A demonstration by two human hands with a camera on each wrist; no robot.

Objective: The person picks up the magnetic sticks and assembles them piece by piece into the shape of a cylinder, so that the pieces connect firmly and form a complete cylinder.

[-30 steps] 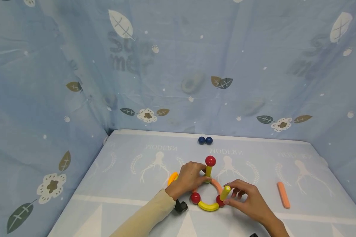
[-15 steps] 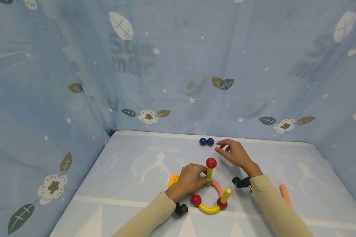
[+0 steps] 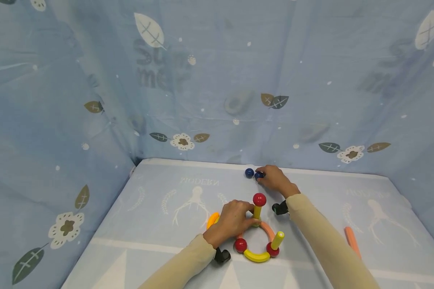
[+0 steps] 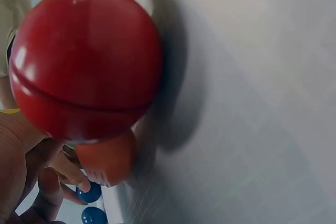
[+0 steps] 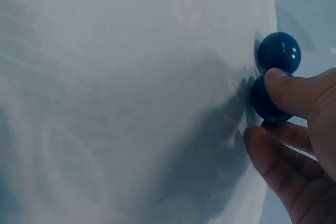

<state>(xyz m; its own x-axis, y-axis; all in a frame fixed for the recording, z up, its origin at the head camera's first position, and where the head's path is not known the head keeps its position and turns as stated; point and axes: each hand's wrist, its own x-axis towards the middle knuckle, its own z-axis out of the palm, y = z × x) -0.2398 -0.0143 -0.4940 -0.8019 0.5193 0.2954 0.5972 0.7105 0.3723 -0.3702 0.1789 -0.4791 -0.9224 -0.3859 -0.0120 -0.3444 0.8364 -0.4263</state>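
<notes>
My left hand (image 3: 232, 220) holds the upright yellow rod (image 3: 257, 212) near its base, at the back of a ring of balls and curved sticks. A red ball (image 3: 259, 199) tops that rod. The ring has a red ball (image 4: 86, 66) at left, an orange curved stick (image 3: 268, 230), a yellow curved stick (image 3: 257, 257) in front and another red ball (image 3: 273, 250) bearing a shorter yellow rod (image 3: 277, 239). At the back edge my right hand (image 3: 276, 179) pinches a dark blue ball (image 5: 264, 99) between thumb and fingers. A second blue ball (image 5: 279, 52) sits right beside it.
An orange stick (image 3: 352, 240) lies at right, partly behind the right sleeve (image 3: 325, 237). Left of the ring, a yellow-orange curved piece (image 3: 213, 219) shows behind the left hand. Hanging cloth (image 3: 217, 80) walls in the table (image 3: 148, 224).
My right hand has left the short yellow rod at the ring, reached to the back and taken hold of the right blue ball. The left hand stays on the upright rod.
</notes>
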